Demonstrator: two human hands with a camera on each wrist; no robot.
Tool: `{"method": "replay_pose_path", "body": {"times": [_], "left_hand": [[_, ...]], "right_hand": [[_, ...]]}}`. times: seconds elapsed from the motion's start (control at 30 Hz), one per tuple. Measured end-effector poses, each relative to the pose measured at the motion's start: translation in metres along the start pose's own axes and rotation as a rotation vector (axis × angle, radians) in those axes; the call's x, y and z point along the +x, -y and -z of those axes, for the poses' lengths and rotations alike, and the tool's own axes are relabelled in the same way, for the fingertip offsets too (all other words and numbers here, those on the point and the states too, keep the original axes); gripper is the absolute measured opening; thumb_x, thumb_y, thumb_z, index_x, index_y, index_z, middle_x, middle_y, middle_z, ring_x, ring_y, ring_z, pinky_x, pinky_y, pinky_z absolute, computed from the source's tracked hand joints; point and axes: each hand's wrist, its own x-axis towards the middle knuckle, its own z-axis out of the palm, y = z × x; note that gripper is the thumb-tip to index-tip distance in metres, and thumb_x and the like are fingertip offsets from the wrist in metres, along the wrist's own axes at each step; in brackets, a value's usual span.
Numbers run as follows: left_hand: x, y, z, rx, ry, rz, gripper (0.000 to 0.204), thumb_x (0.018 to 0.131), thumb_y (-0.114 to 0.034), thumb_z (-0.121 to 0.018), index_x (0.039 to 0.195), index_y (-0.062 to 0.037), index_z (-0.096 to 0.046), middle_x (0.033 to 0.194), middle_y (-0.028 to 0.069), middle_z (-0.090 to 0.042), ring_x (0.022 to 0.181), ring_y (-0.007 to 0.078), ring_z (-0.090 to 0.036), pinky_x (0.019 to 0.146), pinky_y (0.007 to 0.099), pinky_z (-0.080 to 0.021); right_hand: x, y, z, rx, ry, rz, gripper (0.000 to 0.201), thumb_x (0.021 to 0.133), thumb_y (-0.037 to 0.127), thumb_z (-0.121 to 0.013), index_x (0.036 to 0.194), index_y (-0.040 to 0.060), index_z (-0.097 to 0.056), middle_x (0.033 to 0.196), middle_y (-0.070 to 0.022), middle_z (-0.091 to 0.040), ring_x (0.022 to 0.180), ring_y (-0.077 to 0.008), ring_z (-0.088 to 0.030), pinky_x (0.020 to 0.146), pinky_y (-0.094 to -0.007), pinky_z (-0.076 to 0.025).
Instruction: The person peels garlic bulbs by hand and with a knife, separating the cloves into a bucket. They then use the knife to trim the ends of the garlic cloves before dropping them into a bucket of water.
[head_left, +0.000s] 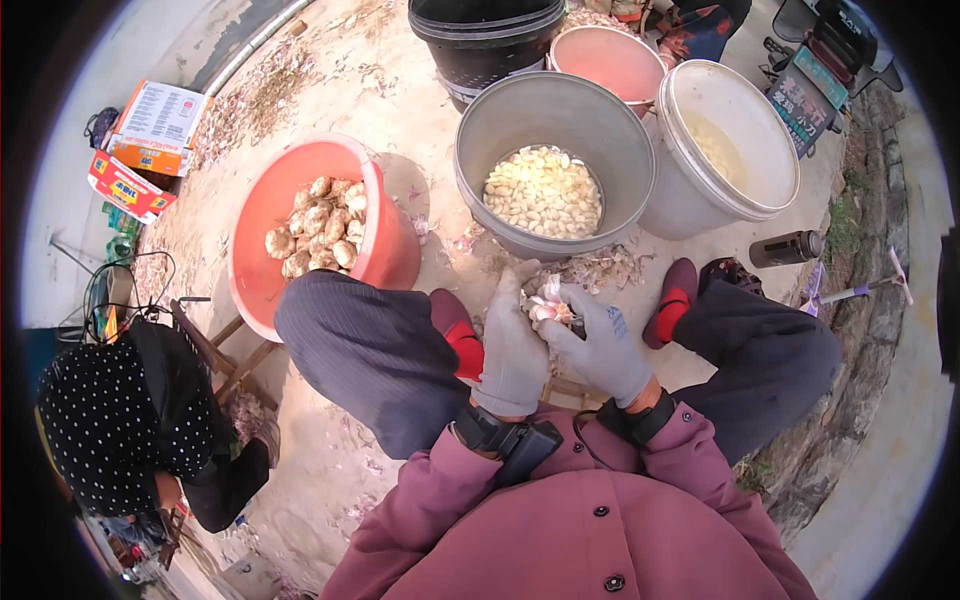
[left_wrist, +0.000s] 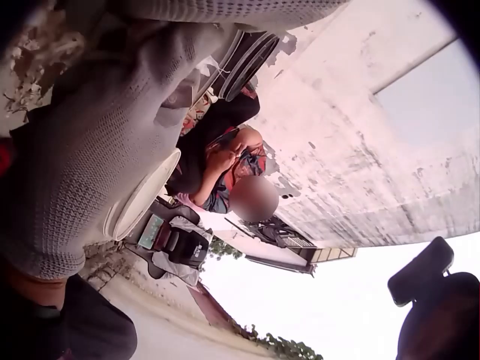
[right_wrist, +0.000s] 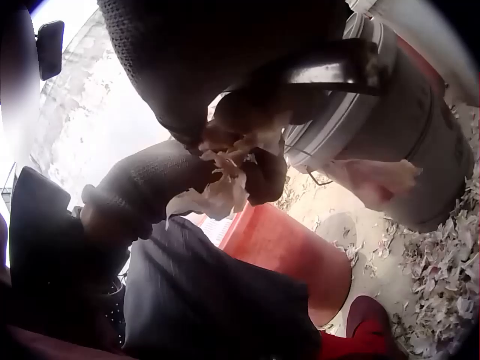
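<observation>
In the head view a garlic bulb (head_left: 548,303) with loose papery skin is between two grey-gloved hands, over the lap. My left hand (head_left: 513,350) grips it from the left. My right hand (head_left: 603,345) pinches it from the other side, its thumb lying across the front. In the right wrist view, torn garlic skin (right_wrist: 217,187) hangs from the fingers, and a shiny, curved, blade-like metal piece (right_wrist: 330,73) shows at the right hand; I cannot tell what kind of tool it is. The left wrist view shows mostly the glove's back (left_wrist: 97,150).
Ahead stands a grey bucket (head_left: 470,165) holding peeled cloves (head_left: 545,190). Left of it, a red tub (head_left: 395,245) holds unpeeled bulbs (head_left: 320,225). A white bucket (head_left: 670,190) is at right, beside a dark bottle (head_left: 787,249). Another person (head_left: 130,410) sits at left; skins litter the ground.
</observation>
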Motion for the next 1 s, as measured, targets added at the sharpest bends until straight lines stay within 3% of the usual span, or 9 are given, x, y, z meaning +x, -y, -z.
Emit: {"method": "replay_pose_path", "body": {"times": [0.07,0.13,0.23,0.33,0.4,0.57,0.67,0.8,1.0], "left_hand": [[-0.003,-0.01,-0.017,-0.244,-0.058,0.053,0.045,0.087,0.001,-0.057,0.13,0.0075,-0.043,0.116,0.0119,-0.054,0.103,0.0155,-0.055,0.087,0.0276,-0.048],[-0.005,-0.01,-0.019,-0.477,-0.117,0.104,0.045,0.088,0.0,-0.057,0.13,0.0067,-0.044,0.114,0.0103,-0.054,0.099,0.0138,-0.056,0.085,0.0263,-0.048],[-0.013,0.002,-0.01,-0.209,-0.056,0.24,0.042,0.092,-0.012,-0.059,0.13,0.0015,-0.046,0.116,0.0076,-0.053,0.108,0.0136,-0.051,0.093,0.0283,-0.044],[-0.02,0.003,-0.008,0.148,-0.005,0.22,0.044,0.088,-0.01,-0.064,0.129,0.0006,-0.05,0.114,0.0069,-0.053,0.101,0.0103,-0.053,0.084,0.0248,-0.047],[-0.018,-0.002,-0.014,0.269,-0.011,0.071,0.047,0.089,-0.008,-0.064,0.133,-0.0005,-0.048,0.084,-0.0023,-0.054,0.067,0.001,-0.05,0.056,0.0173,-0.041],[-0.02,0.002,-0.015,0.277,0.027,0.154,0.046,0.087,-0.005,-0.063,0.131,0.0004,-0.049,0.086,0.0003,-0.057,0.068,0.0022,-0.052,0.058,0.0174,-0.043],[-0.021,0.016,-0.009,0.339,0.027,0.083,0.048,0.085,-0.001,-0.063,0.131,0.0005,-0.049,0.092,0.0033,-0.058,0.071,0.0036,-0.054,0.061,0.0185,-0.046],[-0.019,0.02,-0.012,0.602,0.112,-0.214,0.051,0.08,0.004,-0.062,0.129,0.0009,-0.049,0.105,0.0073,-0.057,0.079,0.0091,-0.057,0.068,0.0233,-0.05],[-0.024,0.018,-0.012,0.689,0.086,-0.125,0.047,0.079,0.001,-0.062,0.125,0.0011,-0.052,0.107,0.011,-0.056,0.09,0.0168,-0.059,0.075,0.0266,-0.05]], "right_hand": [[0.0,-0.004,0.004,0.006,-0.002,-0.053,0.034,0.087,0.02,-0.066,0.114,0.0011,-0.056,0.084,-0.0078,-0.064,0.075,-0.0158,-0.063,0.07,-0.0299,-0.049],[0.002,-0.005,0.007,0.652,0.012,-0.331,0.019,0.091,0.014,-0.06,0.103,0.0004,-0.056,0.08,-0.0018,-0.059,0.07,-0.0067,-0.056,0.065,-0.0253,-0.046],[0.003,0.001,0.004,0.586,-0.132,-0.343,0.011,0.095,0.012,-0.054,0.095,0.0005,-0.054,0.077,0.0026,-0.055,0.068,-0.0013,-0.048,0.06,-0.0215,-0.041],[-0.004,-0.018,-0.001,0.554,-0.118,-0.317,0.012,0.095,0.012,-0.054,0.092,0.0007,-0.055,0.075,0.0029,-0.052,0.067,-0.0016,-0.043,0.058,-0.0202,-0.037],[-0.007,-0.022,0.0,0.545,-0.116,-0.319,0.011,0.095,0.012,-0.055,0.093,0.0005,-0.057,0.075,0.0032,-0.051,0.067,-0.0016,-0.043,0.058,-0.0196,-0.037],[-0.01,-0.024,0.015,0.529,-0.111,-0.311,0.015,0.092,0.012,-0.058,0.1,-0.0001,-0.06,0.075,0.0027,-0.055,0.067,-0.0017,-0.046,0.058,-0.0197,-0.038],[-0.011,-0.012,0.026,0.331,-0.324,-0.218,0.019,0.09,0.015,-0.062,0.102,0.0004,-0.062,0.076,0.0001,-0.059,0.067,-0.0022,-0.049,0.059,-0.0212,-0.041],[-0.014,0.0,0.026,0.095,-0.151,-0.112,0.024,0.085,0.018,-0.067,0.102,0.0021,-0.063,0.078,-0.0047,-0.061,0.069,-0.0088,-0.057,0.062,-0.0262,-0.047],[-0.012,-0.015,0.01,0.205,-0.117,-0.169,0.021,0.083,0.018,-0.067,0.096,0.0025,-0.063,0.083,-0.0109,-0.061,0.072,-0.019,-0.062,0.066,-0.0314,-0.049]]}}
